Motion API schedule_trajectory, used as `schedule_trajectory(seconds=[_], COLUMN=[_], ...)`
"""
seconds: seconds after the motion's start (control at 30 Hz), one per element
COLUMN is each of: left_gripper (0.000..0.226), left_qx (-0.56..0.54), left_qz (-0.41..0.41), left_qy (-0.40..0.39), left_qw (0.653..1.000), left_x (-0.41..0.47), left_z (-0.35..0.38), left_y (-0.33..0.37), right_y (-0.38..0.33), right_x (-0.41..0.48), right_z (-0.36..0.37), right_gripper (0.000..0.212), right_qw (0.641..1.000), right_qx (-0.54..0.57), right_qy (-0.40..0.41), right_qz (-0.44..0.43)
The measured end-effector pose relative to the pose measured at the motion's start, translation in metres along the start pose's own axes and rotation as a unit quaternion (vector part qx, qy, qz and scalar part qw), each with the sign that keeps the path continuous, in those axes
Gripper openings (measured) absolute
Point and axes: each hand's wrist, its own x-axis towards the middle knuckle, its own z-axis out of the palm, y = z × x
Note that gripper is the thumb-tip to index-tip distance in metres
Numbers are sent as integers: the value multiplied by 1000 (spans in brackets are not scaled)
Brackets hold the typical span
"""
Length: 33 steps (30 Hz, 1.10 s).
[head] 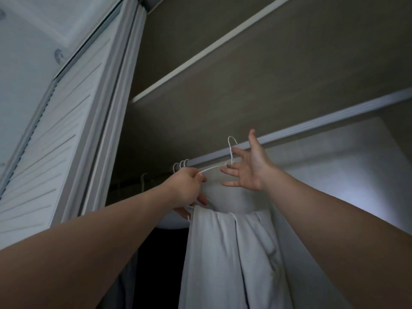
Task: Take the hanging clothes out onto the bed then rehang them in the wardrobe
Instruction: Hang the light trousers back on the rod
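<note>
Our left hand (189,186) pinches the hanger (231,153), right hand (247,168) splayed open against it; tilted, the garment (234,253) may slide off.

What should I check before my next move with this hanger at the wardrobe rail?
1. Left hand grips the hanger: ok.
2. Right hand is free, with its fingers spread by the hanger's neck: ok.
3. Hook is seated over the rail: cannot tell.
4. Garment is draped over the hanger: ok.
5. Bare rail to the right of the other hooks: ok.
</note>
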Motion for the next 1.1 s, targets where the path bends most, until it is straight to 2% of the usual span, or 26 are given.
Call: schedule_trajectory(seconds=[0.13,0.23,0.27,0.33,0.4,0.47,0.53,0.57,0.6,0.67,0.7,0.87,1.0,1.1], left_gripper=[27,26,26,24,22,31,46,53,58,60,61,56,42,43], left_qx=[11,25,30,68,167,309,399,421,435,455,461,481,490,503], left_qz=[-22,-19,-10,26,84,142,155,153,152,156,159,159,161,149], left_qy=[-33,-18,-8,11,33,47,46,42,40,42,45,57,66,64], left_qw=[999,999,999,997,982,939,902,893,886,875,872,860,854,849], left_x=[5,9,10,13,15,17,18,17,17,14,14,21,29,37], left_z=[8,7,6,4,3,0,-3,-5,-6,-5,-4,0,-1,-8], left_y=[-5,-5,-4,-3,-3,-3,-5,-5,-6,-8,-9,-13,-24,-34], right_y=[17,24,25,30,39,50,62,69,75,89,96,109,121,129], right_x=[8,16,18,22,25,30,33,33,34,35,36,47,60,73], right_z=[-20,-30,-31,-31,-34,-44,-53,-56,-56,-56,-55,-54,-48,-39], right_gripper=[102,101,98,80,46,29,43,54,65,80,85,88,89,85], right_qw=[1000,999,999,986,929,833,738,712,712,747,760,795,829,849], right_qx=[12,7,-24,-161,-322,-432,-526,-571,-602,-618,-615,-567,-519,-490], right_qy=[-22,-44,-39,6,84,170,228,234,221,156,129,114,79,78], right_qz=[13,17,12,-35,-159,-300,-355,-334,-287,-187,-166,-184,-192,-181])
